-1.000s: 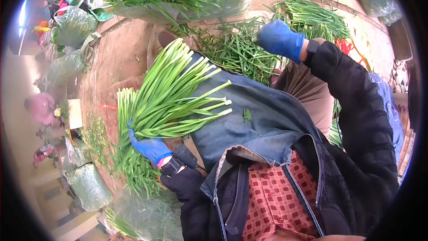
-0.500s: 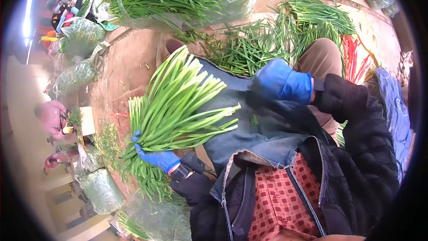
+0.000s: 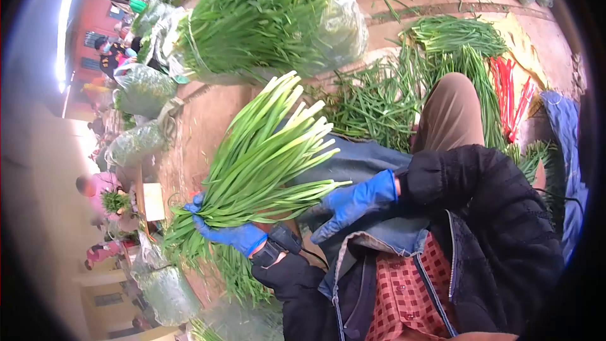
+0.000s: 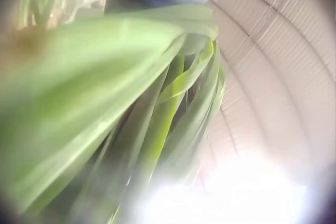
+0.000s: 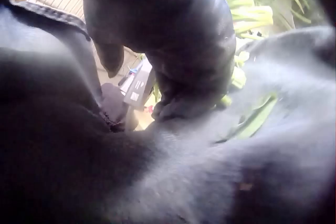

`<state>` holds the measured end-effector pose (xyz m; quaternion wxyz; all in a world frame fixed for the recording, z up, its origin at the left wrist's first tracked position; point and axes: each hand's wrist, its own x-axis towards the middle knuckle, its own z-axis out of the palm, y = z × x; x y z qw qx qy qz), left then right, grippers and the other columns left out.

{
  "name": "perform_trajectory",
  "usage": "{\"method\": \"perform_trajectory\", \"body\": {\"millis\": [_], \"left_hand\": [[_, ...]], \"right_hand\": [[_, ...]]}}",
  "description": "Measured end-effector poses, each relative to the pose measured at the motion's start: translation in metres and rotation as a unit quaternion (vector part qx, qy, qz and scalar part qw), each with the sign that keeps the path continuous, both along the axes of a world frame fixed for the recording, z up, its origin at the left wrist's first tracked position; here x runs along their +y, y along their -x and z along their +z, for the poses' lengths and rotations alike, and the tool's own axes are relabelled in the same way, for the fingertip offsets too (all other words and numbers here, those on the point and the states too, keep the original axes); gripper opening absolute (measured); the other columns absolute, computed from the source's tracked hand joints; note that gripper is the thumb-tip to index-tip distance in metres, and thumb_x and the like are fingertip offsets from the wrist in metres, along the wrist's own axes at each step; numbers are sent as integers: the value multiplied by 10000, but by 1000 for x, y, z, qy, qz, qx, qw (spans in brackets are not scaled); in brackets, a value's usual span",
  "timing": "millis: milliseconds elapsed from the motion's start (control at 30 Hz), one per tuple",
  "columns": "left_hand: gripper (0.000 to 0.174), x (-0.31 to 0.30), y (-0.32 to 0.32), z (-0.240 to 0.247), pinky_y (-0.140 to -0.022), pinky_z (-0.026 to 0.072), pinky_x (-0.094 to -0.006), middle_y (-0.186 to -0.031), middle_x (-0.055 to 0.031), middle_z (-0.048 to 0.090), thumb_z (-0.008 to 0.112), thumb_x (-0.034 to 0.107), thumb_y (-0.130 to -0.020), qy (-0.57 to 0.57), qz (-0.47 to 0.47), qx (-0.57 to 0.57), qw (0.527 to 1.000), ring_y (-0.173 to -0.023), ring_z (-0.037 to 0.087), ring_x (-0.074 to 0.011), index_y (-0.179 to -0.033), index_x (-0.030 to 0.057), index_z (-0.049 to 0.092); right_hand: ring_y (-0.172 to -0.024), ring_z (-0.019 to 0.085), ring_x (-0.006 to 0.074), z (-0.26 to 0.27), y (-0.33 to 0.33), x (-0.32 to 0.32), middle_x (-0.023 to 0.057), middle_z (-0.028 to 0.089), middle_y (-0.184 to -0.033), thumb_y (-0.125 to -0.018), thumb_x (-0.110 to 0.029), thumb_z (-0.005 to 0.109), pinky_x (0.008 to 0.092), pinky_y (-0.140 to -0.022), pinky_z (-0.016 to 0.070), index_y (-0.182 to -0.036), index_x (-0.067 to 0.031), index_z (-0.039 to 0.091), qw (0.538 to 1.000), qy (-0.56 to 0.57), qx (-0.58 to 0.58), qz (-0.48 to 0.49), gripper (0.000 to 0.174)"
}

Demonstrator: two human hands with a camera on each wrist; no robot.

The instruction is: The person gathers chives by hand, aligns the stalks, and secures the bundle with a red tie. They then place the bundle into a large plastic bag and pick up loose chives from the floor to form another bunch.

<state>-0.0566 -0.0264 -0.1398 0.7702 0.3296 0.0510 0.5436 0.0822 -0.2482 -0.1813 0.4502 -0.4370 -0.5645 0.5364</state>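
Observation:
My left hand (image 3: pixel 232 235), in a blue glove, grips a thick bunch of garlic chives (image 3: pixel 268 167) by its leafy part, the thumb and fingers wrapped round it. The pale cut ends fan out up and to the right over my lap. My blue-gloved right hand (image 3: pixel 358 205) is beside the lowest stem ends, fingers extended over the denim apron (image 3: pixel 372 158), holding nothing. In the left wrist view, blurred chive leaves (image 4: pixel 173 92) hang below the glove. The right wrist view has the dark-looking right hand (image 5: pixel 168 35) close over the apron, with pale stem ends (image 5: pixel 252 16) behind it.
A large plastic bag of chives (image 3: pixel 252 22) stands ahead. Loose leaves (image 3: pixel 372 104) and laid-out chives (image 3: pixel 464 35) cover the floor beyond my knee, near red ties (image 3: pixel 507 98). More filled bags (image 3: pixel 148 91) and other people (image 3: pixel 101 189) are at the left.
My right hand has come down from over the loose leaves to beside the stem ends, its fingers now extended. The left hand keeps its hold; the head view has shifted.

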Motion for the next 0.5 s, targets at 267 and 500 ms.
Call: {"method": "perform_trajectory", "body": {"millis": [267, 500], "left_hand": [[231, -42, -54, 86, -1013, 385, -456, -944, -41, 575, 480, 191, -865, -119, -53, -85, 988, -1024, 545, -201, -1053, 96, 574], [291, -74, -79, 100, -1024, 374, -378, -969, -9, 564, 489, 282, -898, -561, -122, 141, 807, -1040, 534, -178, -1131, 110, 512]], "right_hand": [[-1240, 437, 190, 86, -32, 21, 82, 425, -1387, -882, -519, 542, 393, -1011, 360, -1387, -98, 361, 876, -76, 474, -46, 682], [-940, 597, 197, 111, -55, 23, 118, 615, -1083, -884, -514, 534, 330, -825, 481, -1258, -19, 486, 708, -81, 699, -66, 622]]}}
